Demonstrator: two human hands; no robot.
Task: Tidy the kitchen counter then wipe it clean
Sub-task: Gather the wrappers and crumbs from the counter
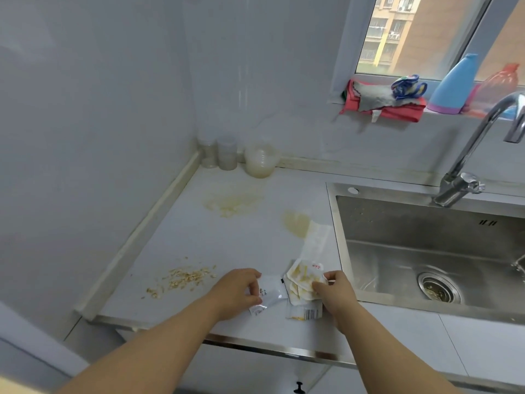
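Left hand (241, 291): lower centre, fingers curled round a white packet (271, 297), gripping its left end. Right hand (335, 297): just beside it, thumb and fingers pinching a crumpled wrapper (301, 281) smeared yellow. A barcoded wrapper (305, 313) lies beneath on the counter (199, 240).

Step in hand: gathering litter (tidying, not yet wiping).

Next move, by judgement: lift both pieces, collect the barcoded wrapper and the long strip (316, 240) at centre right, then bin them.

Outward: scattered grains (184, 277) left of the left hand; yellow spills (233, 200) toward mid-frame; sink (426, 251) at right. Cloths (383, 105) for wiping sit on the sill (443, 114), upper right, well apart from both hands.
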